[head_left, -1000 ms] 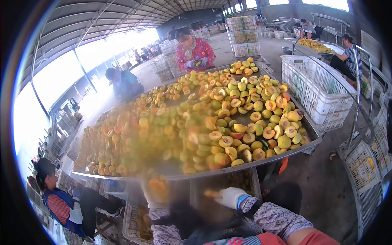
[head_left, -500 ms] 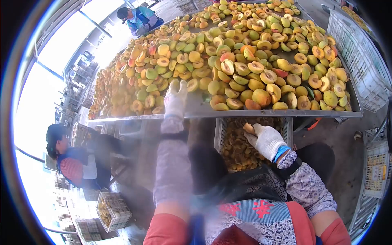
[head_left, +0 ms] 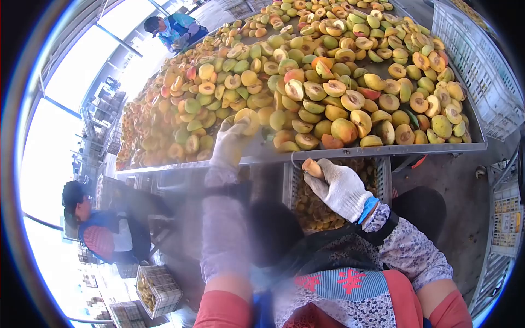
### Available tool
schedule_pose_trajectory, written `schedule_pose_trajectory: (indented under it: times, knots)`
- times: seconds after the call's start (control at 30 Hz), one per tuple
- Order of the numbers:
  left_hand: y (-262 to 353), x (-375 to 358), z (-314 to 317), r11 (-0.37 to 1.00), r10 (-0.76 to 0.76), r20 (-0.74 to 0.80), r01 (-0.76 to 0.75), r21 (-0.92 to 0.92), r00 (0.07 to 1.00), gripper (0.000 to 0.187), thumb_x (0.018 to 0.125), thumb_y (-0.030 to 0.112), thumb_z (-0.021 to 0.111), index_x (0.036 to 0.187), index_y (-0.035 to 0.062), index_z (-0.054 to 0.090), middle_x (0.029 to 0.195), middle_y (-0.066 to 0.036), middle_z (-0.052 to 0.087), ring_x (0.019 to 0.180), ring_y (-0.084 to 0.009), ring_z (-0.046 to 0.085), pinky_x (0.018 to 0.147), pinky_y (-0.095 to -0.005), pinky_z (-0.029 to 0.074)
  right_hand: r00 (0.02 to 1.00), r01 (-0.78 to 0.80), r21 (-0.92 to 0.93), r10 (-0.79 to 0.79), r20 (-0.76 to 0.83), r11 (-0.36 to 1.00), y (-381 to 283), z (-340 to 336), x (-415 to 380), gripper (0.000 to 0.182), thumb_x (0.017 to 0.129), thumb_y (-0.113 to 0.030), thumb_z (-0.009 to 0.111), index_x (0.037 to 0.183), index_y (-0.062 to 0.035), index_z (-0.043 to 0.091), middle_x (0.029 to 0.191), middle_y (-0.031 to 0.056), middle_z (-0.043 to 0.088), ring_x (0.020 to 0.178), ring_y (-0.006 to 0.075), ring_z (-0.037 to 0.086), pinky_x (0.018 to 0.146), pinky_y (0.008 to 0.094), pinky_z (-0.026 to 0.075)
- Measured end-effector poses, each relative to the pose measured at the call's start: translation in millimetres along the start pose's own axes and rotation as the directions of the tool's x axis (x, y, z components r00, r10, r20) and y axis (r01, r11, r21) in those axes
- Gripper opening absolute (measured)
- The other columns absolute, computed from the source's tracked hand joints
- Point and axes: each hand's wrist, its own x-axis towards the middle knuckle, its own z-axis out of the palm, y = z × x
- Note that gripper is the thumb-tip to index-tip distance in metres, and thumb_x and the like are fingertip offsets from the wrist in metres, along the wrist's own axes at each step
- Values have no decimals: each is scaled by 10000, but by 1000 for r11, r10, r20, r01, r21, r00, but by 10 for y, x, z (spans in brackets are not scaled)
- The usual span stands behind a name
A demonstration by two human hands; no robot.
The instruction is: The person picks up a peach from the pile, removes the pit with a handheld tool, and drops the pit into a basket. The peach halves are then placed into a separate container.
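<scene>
A metal-edged table [head_left: 383,150] is heaped with halved yellow-green and orange fruit [head_left: 343,131]. At its near edge my left hand [head_left: 231,143], in a pale glove, is closed on a yellow fruit half [head_left: 247,121]; haze blurs this part of the view. My right hand [head_left: 342,191], in a white knitted glove, grips a small tool with a wooden handle [head_left: 312,168] and a thin curved metal loop. It hangs just below the table edge, over a crate [head_left: 384,177] filled with fruit pieces.
A seated person [head_left: 106,229] is at the left, near a crate of fruit [head_left: 167,292]. Another person [head_left: 176,31] stands at the table's far left corner. Large white crates [head_left: 476,65] stand along the right side, with a yellowish crate [head_left: 504,224] below them.
My left hand has closed on a fruit half and come slightly nearer. My right hand has moved up and left with the tool, whose metal loop now shows. The view has shifted slightly.
</scene>
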Motion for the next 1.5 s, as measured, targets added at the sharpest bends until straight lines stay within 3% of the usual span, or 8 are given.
schedule_pose_trajectory:
  times: [0.27,0.43,0.5,0.57,0.63,1.07,1.17,1.5]
  knots:
    - [198,-1145,970,969,163,392,-71,-238,906,367,969,234,617,1281,69,512,1130,-101,646,964,-213,676,800,-355,587,985,-4,23,8,-172,1000,-169,-64,126,263,923,-289,653,948,-35,588,761,220,638,770,428,627,651,505,484]
    - [-98,-1075,1145,894,120,346,50,-445,931,425,1007,323,562,1343,75,487,1235,-131,608,1045,-250,647,836,-361,581,996,-63,-41,60,-73,997,-22,-92,133,286,933,-314,629,903,-35,579,759,228,633,782,441,623,672,520,482]
    - [-198,-1160,1362,904,275,72,-232,-359,959,433,1004,399,486,1238,42,563,1059,-97,608,925,-195,620,802,-330,521,994,-82,-129,71,-87,988,-8,-102,112,296,936,-325,620,896,-34,580,763,232,632,789,443,621,680,521,482]
    - [-272,-1098,1328,894,305,64,-262,-363,950,457,997,396,486,1262,29,550,1055,-111,608,884,-211,623,767,-347,524,995,-74,-112,66,-78,991,-48,-99,108,301,939,-331,613,897,-35,580,769,229,635,789,441,623,684,519,484]
    - [-262,-1060,1251,848,57,147,30,-529,987,483,987,393,494,1268,2,534,1050,-137,610,847,-236,626,727,-369,526,996,-66,-92,60,-67,994,-33,-62,102,305,942,-337,607,897,-37,580,776,227,639,790,438,625,688,518,486]
    - [-375,-1106,1128,856,-4,131,71,-512,991,387,989,418,549,1082,47,611,984,-133,668,845,-280,671,734,-394,571,993,-89,-209,103,60,974,-179,-59,100,263,900,-295,669,1015,-70,596,766,194,658,759,422,649,649,504,508]
    - [-404,-1116,1083,921,135,174,-59,-384,975,358,996,386,543,1061,40,609,975,-129,670,848,-271,675,721,-387,575,986,-62,-217,93,136,974,-155,-47,87,286,959,-366,568,996,-85,601,777,190,649,758,421,641,667,515,506]
    - [-278,-1232,1207,990,134,89,-128,-65,987,349,1006,362,520,995,25,609,899,-115,650,742,-208,661,643,-324,565,866,-495,470,371,335,731,-162,257,-93,318,994,-310,576,1036,-3,651,901,252,682,902,437,656,762,428,521]
